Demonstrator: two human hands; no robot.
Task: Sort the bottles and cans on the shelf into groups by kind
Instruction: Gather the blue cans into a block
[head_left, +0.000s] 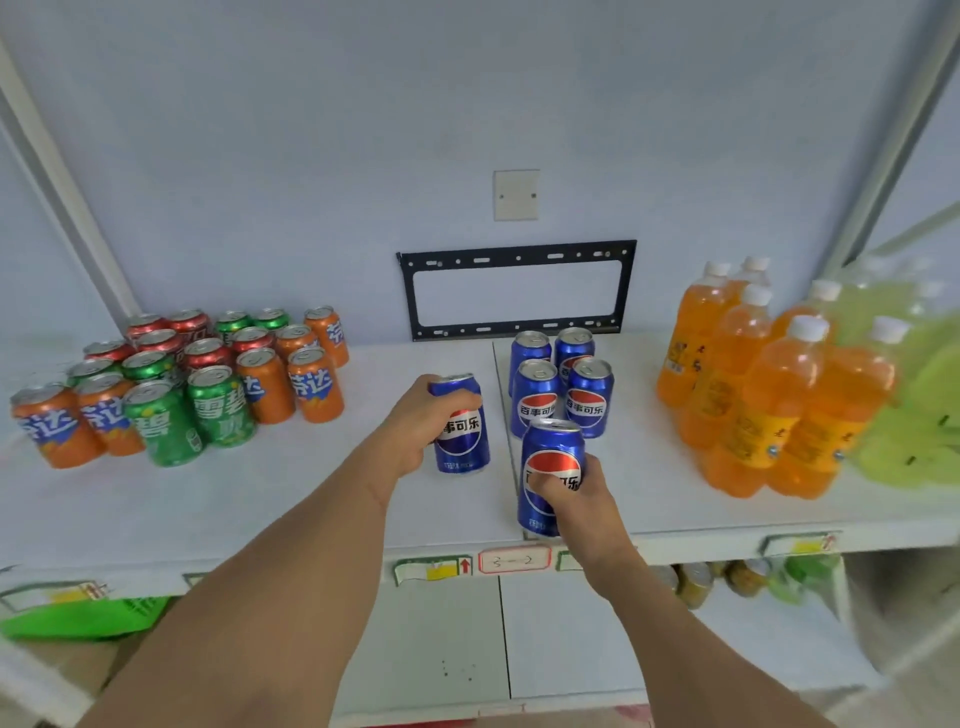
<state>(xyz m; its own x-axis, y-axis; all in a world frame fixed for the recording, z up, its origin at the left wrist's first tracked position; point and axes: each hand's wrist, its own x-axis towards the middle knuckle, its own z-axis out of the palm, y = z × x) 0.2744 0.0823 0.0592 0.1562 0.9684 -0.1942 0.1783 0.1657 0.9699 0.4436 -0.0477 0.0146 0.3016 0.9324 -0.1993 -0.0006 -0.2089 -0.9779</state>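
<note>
My left hand (423, 423) grips a blue cola can (462, 441) that stands at the middle of the white shelf (260, 509). My right hand (576, 501) grips a second blue cola can (550, 457) near the shelf's front edge. Just behind them stands a tight group of several blue cola cans (563, 387). At the left, orange cans (317, 387), green cans (218, 408) and red cans (205, 353) stand mixed together. Orange bottles (769, 395) with white caps stand at the right, with blurred yellow-green bottles (919, 395) beyond them.
A black metal bracket (517, 288) and a blank wall plate (516, 195) are fixed to the wall behind the shelf. Price tags (514, 561) line the shelf's front edge. A lower shelf holds more cans (696, 584). A green bag (83, 618) lies at the lower left.
</note>
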